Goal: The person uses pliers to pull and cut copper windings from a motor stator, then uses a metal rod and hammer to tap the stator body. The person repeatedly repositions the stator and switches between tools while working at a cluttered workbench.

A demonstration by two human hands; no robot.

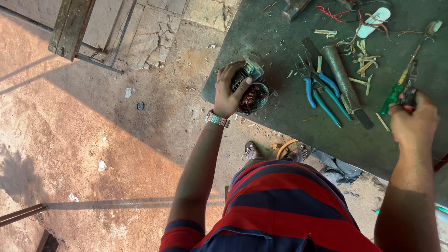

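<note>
The left hand curls over a motor stator at the dark tabletop's near-left corner. Blue-handled pliers lie mid-tabletop. Farther right, the right hand closes around a dark tool beside a green screwdriver.

Worn on the head, looked steeply down past the chest at the dark worktable edge and dirt floor, fairly near.
</note>
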